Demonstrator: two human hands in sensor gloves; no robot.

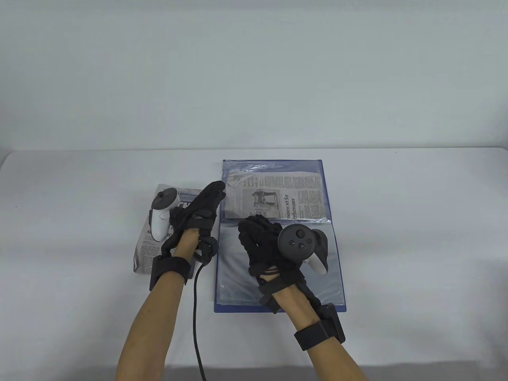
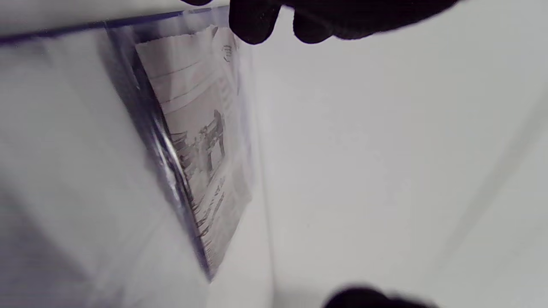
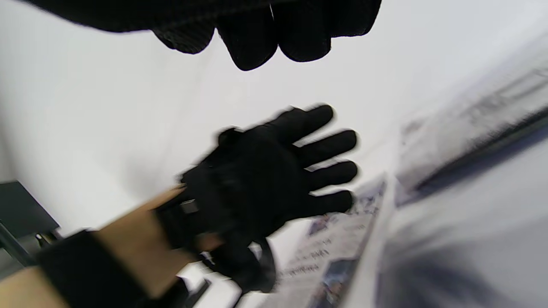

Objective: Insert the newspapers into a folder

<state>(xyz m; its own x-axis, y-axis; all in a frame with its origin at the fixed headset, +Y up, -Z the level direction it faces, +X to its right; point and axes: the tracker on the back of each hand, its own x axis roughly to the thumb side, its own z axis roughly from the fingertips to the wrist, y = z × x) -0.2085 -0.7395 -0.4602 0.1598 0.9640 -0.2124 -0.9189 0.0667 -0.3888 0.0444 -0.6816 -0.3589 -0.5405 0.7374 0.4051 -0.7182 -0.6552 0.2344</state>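
Note:
A blue folder (image 1: pixel 335 254) lies open on the white table, its clear sleeve facing up. One folded newspaper (image 1: pixel 278 196) sits inside the far half of the sleeve; it also shows in the left wrist view (image 2: pixel 201 141). A second newspaper (image 1: pixel 146 248) lies loose on the table left of the folder, seen blurred in the right wrist view (image 3: pixel 338 256). My left hand (image 1: pixel 212 194) is above it, fingers stretched out and spread (image 3: pixel 325 149), tips near the folder's left edge. My right hand (image 1: pixel 258 230) is over the sleeve just below the inserted newspaper, fingers bent, holding nothing.
A black cable (image 1: pixel 195 317) runs from my left wrist toward the table's front edge. The white wall (image 1: pixel 254 79) rises behind the table.

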